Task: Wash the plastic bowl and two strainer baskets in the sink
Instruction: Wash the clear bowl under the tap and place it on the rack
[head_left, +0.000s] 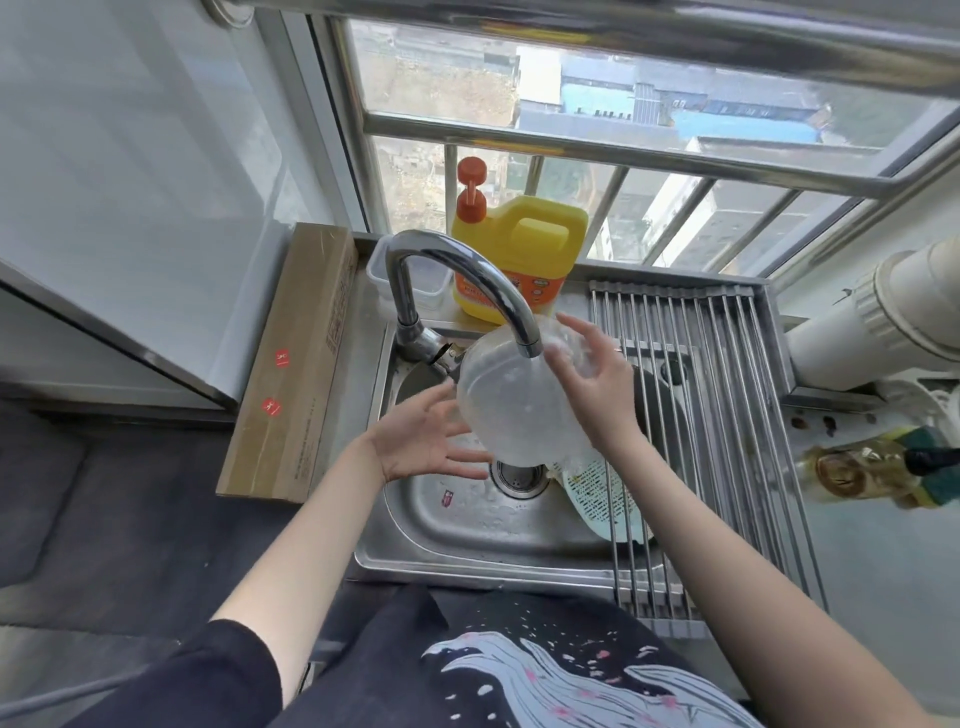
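A clear plastic bowl (511, 402) is tilted on its side under the spout of the chrome faucet (467, 291), above the steel sink (467, 535). My right hand (597, 379) grips the bowl's right rim from behind. My left hand (431, 441) is spread flat with its fingers against the bowl's left and lower wall. A pale strainer basket (597, 493) with a perforated base lies in the sink at the right, partly under the rack. A second strainer is not clearly visible.
A roll-up metal drying rack (727, 405) covers the sink's right half. A yellow detergent jug (519, 254) and a clear lidded box (384, 270) stand behind the faucet. A cardboard box (296, 374) lies to the left, an oil bottle (857, 462) to the right.
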